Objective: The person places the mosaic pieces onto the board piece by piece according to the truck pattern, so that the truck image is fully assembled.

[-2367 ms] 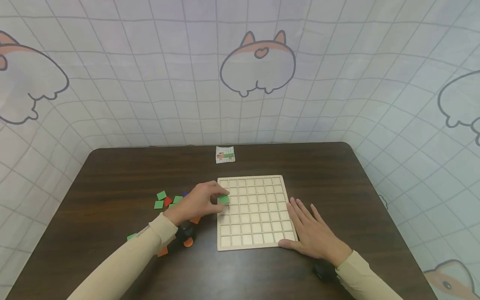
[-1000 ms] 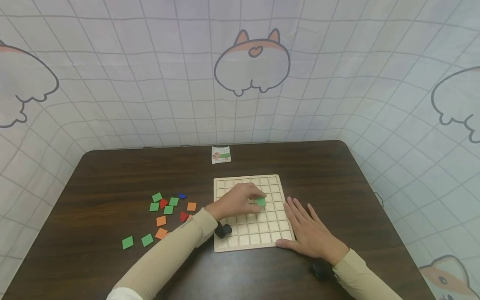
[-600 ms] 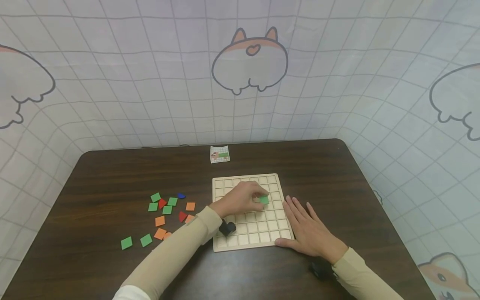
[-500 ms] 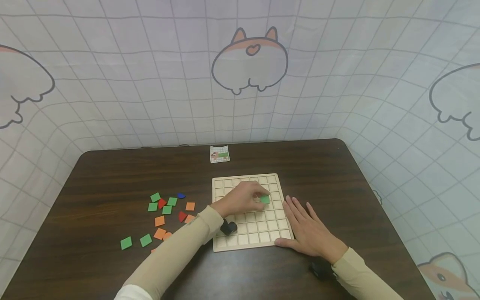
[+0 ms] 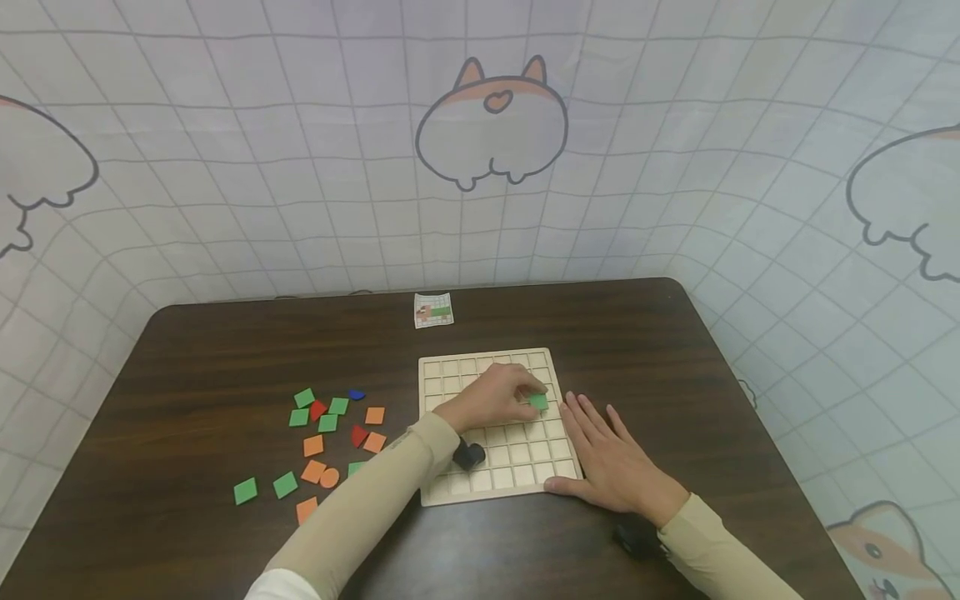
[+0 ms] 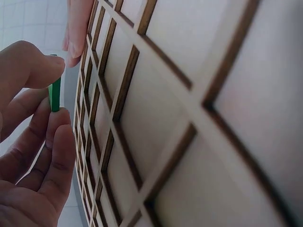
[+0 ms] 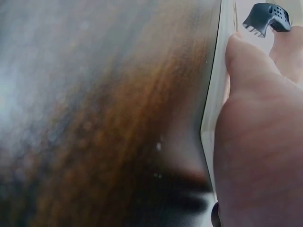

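The left hand is pinching a green tile between thumb and fingertips, holding it over the board toward its right edge; the left wrist view is showing it apart from the surface. The right hand is lying against the board's right edge, fingers straight, grasping nothing, the thumb touching the near right corner.

Work is looking early: the visible cells are showing pale wood, while other pieces are lying loose toward the table's left edge: green squares, orange squares, an orange disc, red pieces and a blue one.

A printed card is lying by the table's far edge. The left hand and a black device are hiding some cells; the left sleeve is partly covering a green square.
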Action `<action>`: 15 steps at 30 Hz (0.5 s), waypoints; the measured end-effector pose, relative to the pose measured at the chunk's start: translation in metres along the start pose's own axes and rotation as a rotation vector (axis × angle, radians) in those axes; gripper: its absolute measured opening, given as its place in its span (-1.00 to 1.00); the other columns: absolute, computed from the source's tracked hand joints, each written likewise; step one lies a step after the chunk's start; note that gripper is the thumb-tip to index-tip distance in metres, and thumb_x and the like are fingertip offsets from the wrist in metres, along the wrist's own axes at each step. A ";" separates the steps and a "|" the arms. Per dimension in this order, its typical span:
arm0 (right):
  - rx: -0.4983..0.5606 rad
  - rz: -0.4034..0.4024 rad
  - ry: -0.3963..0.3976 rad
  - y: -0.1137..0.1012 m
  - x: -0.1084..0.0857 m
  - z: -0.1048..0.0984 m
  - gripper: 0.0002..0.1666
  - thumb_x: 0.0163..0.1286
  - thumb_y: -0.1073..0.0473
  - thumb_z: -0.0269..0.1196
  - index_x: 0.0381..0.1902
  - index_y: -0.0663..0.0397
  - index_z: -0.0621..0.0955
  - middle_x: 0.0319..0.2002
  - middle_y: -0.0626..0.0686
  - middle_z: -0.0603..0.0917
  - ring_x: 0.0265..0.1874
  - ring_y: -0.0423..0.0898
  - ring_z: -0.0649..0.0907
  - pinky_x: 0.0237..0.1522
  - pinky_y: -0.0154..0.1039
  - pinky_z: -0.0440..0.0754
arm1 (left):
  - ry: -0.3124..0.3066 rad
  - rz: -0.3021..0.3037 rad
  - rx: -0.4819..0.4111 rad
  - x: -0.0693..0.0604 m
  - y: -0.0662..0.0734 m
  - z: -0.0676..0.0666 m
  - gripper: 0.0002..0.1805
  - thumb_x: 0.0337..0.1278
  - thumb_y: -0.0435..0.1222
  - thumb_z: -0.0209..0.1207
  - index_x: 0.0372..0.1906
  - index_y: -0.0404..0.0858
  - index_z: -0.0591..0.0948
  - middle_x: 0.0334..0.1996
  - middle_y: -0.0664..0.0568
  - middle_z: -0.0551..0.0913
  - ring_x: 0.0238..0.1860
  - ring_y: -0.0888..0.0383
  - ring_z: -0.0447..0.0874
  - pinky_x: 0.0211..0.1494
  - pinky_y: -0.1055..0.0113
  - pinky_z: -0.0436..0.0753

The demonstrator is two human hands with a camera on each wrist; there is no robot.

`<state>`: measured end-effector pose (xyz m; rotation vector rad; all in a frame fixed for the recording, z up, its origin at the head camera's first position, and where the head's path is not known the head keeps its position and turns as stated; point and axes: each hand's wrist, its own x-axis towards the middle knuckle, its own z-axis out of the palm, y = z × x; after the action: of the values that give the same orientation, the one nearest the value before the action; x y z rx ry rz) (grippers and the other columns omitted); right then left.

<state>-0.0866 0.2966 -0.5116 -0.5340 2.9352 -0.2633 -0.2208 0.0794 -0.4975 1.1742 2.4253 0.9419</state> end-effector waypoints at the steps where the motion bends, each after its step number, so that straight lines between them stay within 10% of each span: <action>1: -0.001 0.001 0.001 0.000 0.000 0.000 0.35 0.31 -0.69 0.02 0.68 0.15 0.01 0.70 0.18 0.01 0.69 0.17 0.07 0.61 0.38 0.03 | -0.001 0.005 0.002 0.001 0.000 0.001 -0.59 0.21 -0.24 0.35 0.16 -0.21 0.74 0.00 0.03 0.79 -0.09 0.21 0.70 0.03 0.42 0.66; 15: 0.000 0.000 0.001 0.000 0.000 0.000 0.35 0.31 -0.68 0.03 0.68 0.15 0.01 0.70 0.18 0.01 0.69 0.17 0.07 0.61 0.38 0.03 | -0.037 -0.008 0.024 0.010 0.007 0.007 -0.62 0.25 -0.26 0.32 0.15 -0.22 0.74 0.06 0.01 0.80 0.00 0.16 0.73 0.13 0.37 0.68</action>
<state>-0.0864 0.2970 -0.5115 -0.5347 2.9357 -0.2635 -0.2195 0.0935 -0.4984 1.1793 2.4162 0.8833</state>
